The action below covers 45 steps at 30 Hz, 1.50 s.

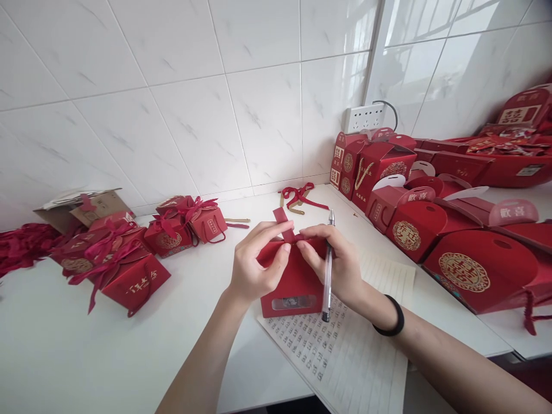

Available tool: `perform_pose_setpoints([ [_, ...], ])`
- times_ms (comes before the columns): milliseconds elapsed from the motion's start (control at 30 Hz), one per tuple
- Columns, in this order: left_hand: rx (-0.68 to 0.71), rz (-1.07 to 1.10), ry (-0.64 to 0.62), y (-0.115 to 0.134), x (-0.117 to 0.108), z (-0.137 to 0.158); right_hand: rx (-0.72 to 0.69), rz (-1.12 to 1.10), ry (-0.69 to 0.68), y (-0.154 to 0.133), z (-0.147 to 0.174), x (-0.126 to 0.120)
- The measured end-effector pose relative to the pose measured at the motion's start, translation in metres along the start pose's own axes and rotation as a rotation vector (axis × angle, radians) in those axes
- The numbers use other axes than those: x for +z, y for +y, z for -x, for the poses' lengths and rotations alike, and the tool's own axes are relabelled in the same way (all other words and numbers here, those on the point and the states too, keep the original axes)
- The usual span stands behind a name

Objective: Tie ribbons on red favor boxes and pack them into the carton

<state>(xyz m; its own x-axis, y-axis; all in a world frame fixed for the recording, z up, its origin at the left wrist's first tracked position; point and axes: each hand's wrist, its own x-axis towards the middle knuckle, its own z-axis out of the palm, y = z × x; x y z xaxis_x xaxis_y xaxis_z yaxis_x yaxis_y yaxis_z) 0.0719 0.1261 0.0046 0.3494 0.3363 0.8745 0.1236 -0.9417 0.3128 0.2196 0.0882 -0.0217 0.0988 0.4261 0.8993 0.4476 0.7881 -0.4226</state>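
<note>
In the head view a red gift box [290,279] with a small clear window stands on a lined, handwritten sheet [340,351]. At its top edge, my left hand [259,261] pinches a dark red ribbon [282,221] between thumb and fingertips, a short end sticking up. From the right, my right hand [338,261] closes its thumb and forefinger on the same ribbon. A clear pen [328,276] with a black cap lies across that hand, tucked between its fingers. The fingers partly hide where the ribbon meets the box.
Ribbon-tied red boxes [138,282] sit to the left, beside a ribbon heap [26,247] and an open cardboard box [107,202]. Loose ribbons [297,195] lie near the wall. Several larger red boxes [414,230] line the right, below a power strip [364,118].
</note>
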Motion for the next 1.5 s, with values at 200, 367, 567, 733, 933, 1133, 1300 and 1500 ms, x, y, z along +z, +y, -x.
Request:
perform_pose_setpoints([
  [200,0.021,-0.011,-0.041,0.0018,-0.0055,-0.0038,0.013,-0.048,-0.031,-0.0024,-0.0016,-0.0008],
  [367,0.171,-0.154,-0.01,0.0033,-0.0061,-0.006,0.039,-0.075,-0.041,-0.0034,-0.0008,-0.0006],
  [567,0.162,-0.094,-0.007,0.003,-0.0021,-0.0033,0.06,-0.073,-0.043,-0.0028,-0.0009,0.0],
  [733,0.107,-0.05,0.001,0.003,-0.0011,-0.003,0.06,-0.07,-0.045,-0.0033,-0.0013,0.0001],
  [933,0.084,-0.042,-0.003,0.0028,-0.0012,-0.0025,0.078,-0.076,-0.05,-0.0044,-0.001,-0.0001],
  [1133,0.097,-0.073,0.032,0.0019,0.0007,-0.001,0.105,-0.061,-0.042,-0.0044,-0.0024,0.0008],
  [1300,0.086,-0.073,0.023,0.0005,0.0002,0.0,0.119,-0.055,-0.043,-0.0037,-0.0023,0.0016],
  [1500,0.08,-0.07,0.038,-0.0001,0.0011,0.0004,0.12,-0.058,-0.041,-0.0046,-0.001,0.0009],
])
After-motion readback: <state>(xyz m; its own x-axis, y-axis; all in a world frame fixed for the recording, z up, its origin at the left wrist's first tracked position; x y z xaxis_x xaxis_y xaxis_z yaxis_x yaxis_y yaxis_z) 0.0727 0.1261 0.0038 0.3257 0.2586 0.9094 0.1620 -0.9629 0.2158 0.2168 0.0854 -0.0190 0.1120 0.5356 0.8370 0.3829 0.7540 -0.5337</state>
